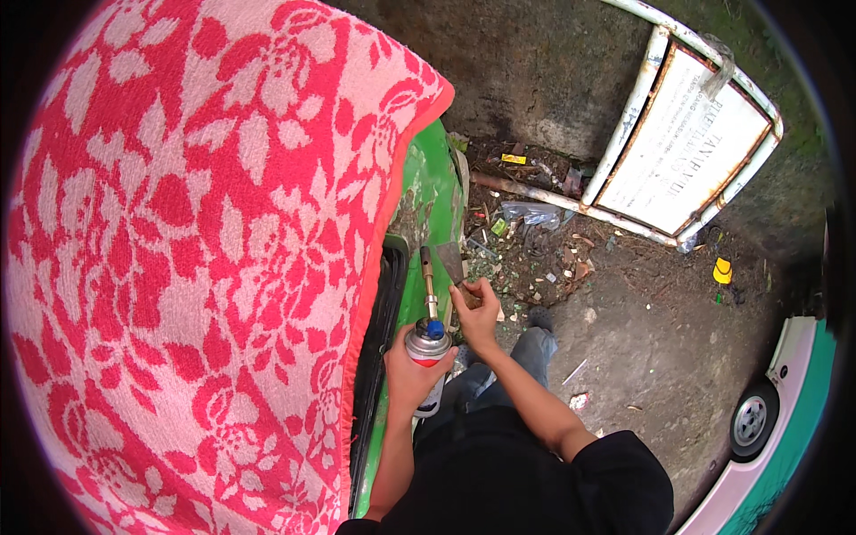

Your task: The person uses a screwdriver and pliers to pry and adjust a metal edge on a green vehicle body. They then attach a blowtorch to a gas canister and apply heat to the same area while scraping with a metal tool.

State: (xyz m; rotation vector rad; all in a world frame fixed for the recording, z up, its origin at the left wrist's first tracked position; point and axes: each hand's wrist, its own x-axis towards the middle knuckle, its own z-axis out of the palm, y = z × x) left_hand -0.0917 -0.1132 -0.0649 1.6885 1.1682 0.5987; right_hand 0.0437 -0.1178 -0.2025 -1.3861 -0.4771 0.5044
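My left hand [415,376] is wrapped round a blowtorch [431,332], a gas can with a blue knob and a metal nozzle pointing away from me. Just right of the nozzle, my right hand [479,312] pinches a scraper [451,264] with a flat, dull grey blade. Both tools are over the edge of a green painted vehicle body [430,183], whose paint is worn and stripped to bare patches near the nozzle tip. Whether a flame burns at the nozzle I cannot tell. The scraper's handle is mostly hidden by my fingers.
A pink and red floral blanket [214,241] covers the vehicle on the left. Rubbish and broken bits [535,241] litter the ground ahead. A rusty white-framed sign [682,138] leans by the wall [535,71]. At the right stands a pink and green car [785,392].
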